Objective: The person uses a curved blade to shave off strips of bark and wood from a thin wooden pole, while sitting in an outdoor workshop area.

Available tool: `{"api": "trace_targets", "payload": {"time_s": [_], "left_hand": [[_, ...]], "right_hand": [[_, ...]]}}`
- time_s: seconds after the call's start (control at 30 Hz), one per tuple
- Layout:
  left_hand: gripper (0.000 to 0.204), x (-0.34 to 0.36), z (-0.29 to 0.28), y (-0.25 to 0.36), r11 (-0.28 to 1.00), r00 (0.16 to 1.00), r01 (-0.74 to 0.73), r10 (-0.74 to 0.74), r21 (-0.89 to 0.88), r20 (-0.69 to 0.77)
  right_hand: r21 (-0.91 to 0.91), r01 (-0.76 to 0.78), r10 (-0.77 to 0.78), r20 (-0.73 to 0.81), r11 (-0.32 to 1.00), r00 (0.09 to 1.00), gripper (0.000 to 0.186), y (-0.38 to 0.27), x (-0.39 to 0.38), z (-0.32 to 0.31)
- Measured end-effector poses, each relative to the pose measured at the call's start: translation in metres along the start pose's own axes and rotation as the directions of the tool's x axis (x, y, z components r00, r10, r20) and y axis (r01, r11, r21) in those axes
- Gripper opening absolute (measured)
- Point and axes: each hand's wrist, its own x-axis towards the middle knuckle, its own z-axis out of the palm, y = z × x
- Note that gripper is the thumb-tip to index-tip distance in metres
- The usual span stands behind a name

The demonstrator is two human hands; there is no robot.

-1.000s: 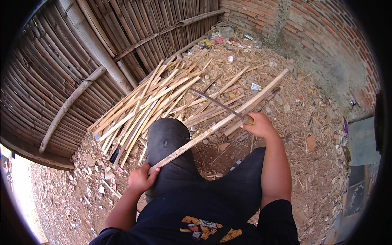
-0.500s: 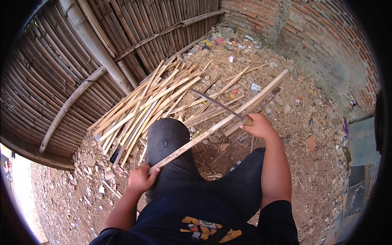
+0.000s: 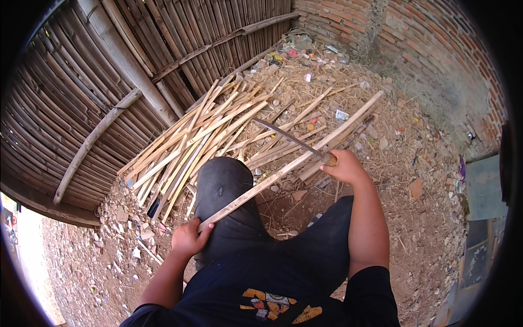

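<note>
A long pale strip of wood [image 3: 279, 174] slants from my left thigh up toward the far right. Its near end is gripped by my left hand [image 3: 189, 238], thumb on top, beside my left knee. My right hand [image 3: 345, 166] is closed around the wooden handle of a machete [image 3: 290, 138]. The dark, slightly curved blade crosses the strip near its far part and points to the far left. Whether its edge touches the wood, I cannot tell.
A heap of loose wooden strips [image 3: 201, 136] lies ahead to the left, by a bamboo wall [image 3: 49, 103]. A brick wall [image 3: 430, 43] rises at the far right. Straw, stones and litter [image 3: 341, 115] cover the dirt ground. A grey panel [image 3: 485, 188] stands on the right.
</note>
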Motion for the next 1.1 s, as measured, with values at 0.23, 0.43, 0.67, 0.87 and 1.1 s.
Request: {"api": "trace_targets", "payload": {"time_s": [0.23,0.43,0.67,0.87,1.1], "left_hand": [[0.053,0.0000,-0.0016,0.0032,0.999,0.999,0.033,-0.033,0.029,0.024],[0.053,0.0006,-0.0018,0.0031,0.999,0.998,0.043,-0.043,0.026,0.036],[0.053,0.0003,-0.0015,0.0039,0.999,0.999,0.036,-0.036,0.027,0.024],[0.052,-0.0001,-0.0002,0.0035,0.999,0.999,0.041,-0.041,0.034,0.009],[0.052,-0.0004,0.0011,0.0026,0.998,0.999,0.047,-0.048,0.035,0.021]], "right_hand": [[-0.047,-0.006,0.005,-0.012,0.999,1.000,0.062,0.0022,-0.0001,0.0022],[-0.021,-0.009,0.010,0.023,1.000,1.000,0.062,-0.0005,-0.0007,-0.0006],[-0.037,0.004,-0.004,-0.004,0.999,1.000,0.061,-0.0009,-0.0021,0.0000],[-0.028,-0.002,0.002,0.016,1.000,1.000,0.061,-0.0016,-0.0021,-0.0008],[-0.001,0.034,-0.034,-0.013,0.999,0.999,0.057,0.0016,-0.0012,0.0023]]}}
